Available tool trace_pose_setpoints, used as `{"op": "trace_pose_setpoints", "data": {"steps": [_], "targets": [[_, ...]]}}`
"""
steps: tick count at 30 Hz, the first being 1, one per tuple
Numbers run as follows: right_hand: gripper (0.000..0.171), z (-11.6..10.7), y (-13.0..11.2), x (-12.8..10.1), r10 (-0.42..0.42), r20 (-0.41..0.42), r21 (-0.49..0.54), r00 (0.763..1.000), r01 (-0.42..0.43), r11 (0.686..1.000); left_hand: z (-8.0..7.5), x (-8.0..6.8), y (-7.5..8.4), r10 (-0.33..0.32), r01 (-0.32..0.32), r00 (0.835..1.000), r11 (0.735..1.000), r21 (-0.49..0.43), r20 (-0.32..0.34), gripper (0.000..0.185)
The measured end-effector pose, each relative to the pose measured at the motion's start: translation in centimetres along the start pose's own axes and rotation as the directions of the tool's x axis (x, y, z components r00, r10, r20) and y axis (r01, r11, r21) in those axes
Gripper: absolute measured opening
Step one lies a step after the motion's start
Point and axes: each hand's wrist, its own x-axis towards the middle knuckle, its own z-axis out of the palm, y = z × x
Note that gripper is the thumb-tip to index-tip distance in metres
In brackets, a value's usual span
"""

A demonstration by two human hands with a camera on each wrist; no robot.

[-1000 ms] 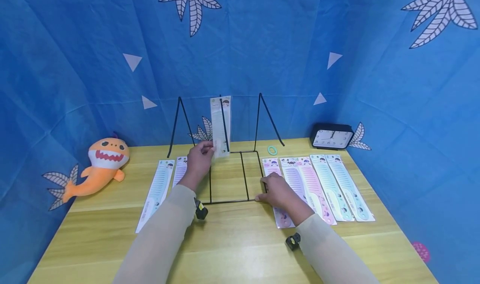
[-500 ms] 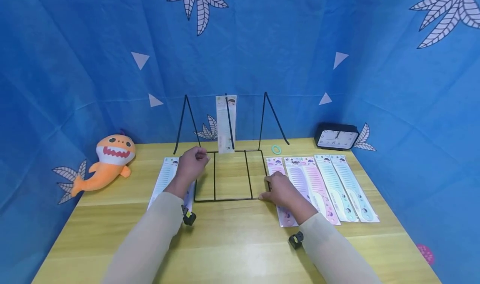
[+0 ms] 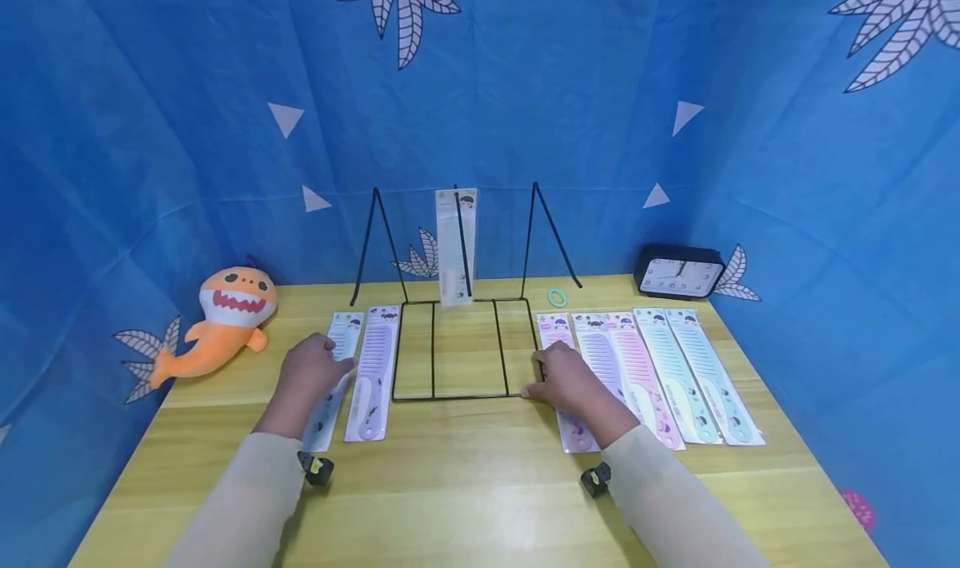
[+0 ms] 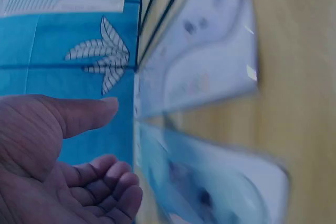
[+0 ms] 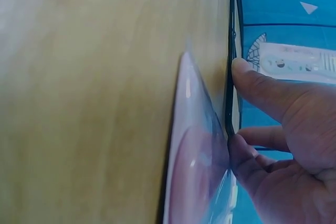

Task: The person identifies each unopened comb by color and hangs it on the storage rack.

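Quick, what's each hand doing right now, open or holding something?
Left hand: open, holding nothing.
Right hand: closed, holding the black wire rack at its near right corner.

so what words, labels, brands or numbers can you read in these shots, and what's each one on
"7 6 5": on the face of the black clock, bottom row; its other numerals are too small to quote surely.
Upright comb pack: printed, too small to read.
Comb packs lying flat: printed, too small or blurred to read.
Black wrist cameras: yellow mark, nothing readable.
No brand can be read.
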Motion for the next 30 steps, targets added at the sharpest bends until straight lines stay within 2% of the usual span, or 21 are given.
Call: {"op": "trace_pose_setpoints", "data": {"steps": [4,8,11,17,22,26,30], "targets": [[0.075,-0.1,-0.1,-0.1,0.000,0.000,0.005,1.000,0.000,1.000,-0.1,-0.1,-2.0,-0.054,0.055,0.998,0.998,-0.034,0.031,0.072],[0.075,-0.1,-0.1,-0.2,0.008,0.003,0.007,1.000,-0.008,1.000,0.1,0.3,-3.0,-0.102,0.103,0.994,0.994,-0.038,0.045,0.076],[0.074,-0.1,-0.1,-0.2,0.010,0.004,0.007,1.000,-0.010,1.000,0.3,0.6,-3.1,-0.130,0.130,0.991,0.991,-0.009,0.045,0.077],[0.074,-0.1,-0.1,-0.2,0.002,0.002,0.001,1.000,-0.002,1.000,0.2,0.8,-3.2,-0.132,0.131,0.991,0.991,0.039,0.036,0.067],[0.074,0.0,0.0,-0.2,0.002,-0.004,0.004,1.000,-0.002,1.000,-0.1,1.1,-3.4,-0.149,0.148,0.987,0.989,0.027,0.066,0.065],[0.075,0.0,0.0,-0.1,0.009,-0.003,0.006,1.000,-0.009,1.000,-0.5,1.4,-3.5,-0.140,0.137,0.986,0.990,0.042,0.093,0.066],[0.076,0.0,-0.1,-0.2,0.018,-0.001,0.020,1.000,-0.018,1.000,-1.0,1.3,-3.5,-0.135,0.132,0.986,0.991,0.033,0.095,0.070]]}}
